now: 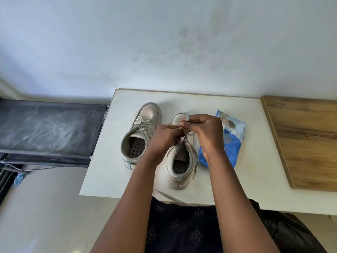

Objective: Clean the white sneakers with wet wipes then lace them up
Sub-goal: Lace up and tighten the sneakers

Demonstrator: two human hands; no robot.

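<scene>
— Start at the left. What's left of the second sneaker?

— Farthest out, off the desk, a dusty dark fabric-topped frame. Then, just left of the second sneaker, the laced sneaker, toe to the wall, laces crossed to the top.

— And the hands?

— Both are over the second sneaker's tongue. The left hand has its fingers curled and pinches the lace close above the eyelets. The right hand pinches the same lace a little higher, fingertips pressed together. One end hangs down the sneaker's right side. A loose strand trails from behind its heel over the desk edge, toward the person's lap.

— And right of it?

— Just right, partly behind the right wrist, is the blue wet wipes pack. Farther right is a wooden board.

— What could go wrong?

— I'd guess uneven ends. One side looks much longer, so the bow may come out lopsided or too short to tie. The trailing strand could snag on a forearm or knee and drag the sneaker toward the edge. Neither hand steadies the sneaker, so a sharp tug might tip it onto the pack. A skipped eyelet is possible too, since the hands hide them from me.
</scene>
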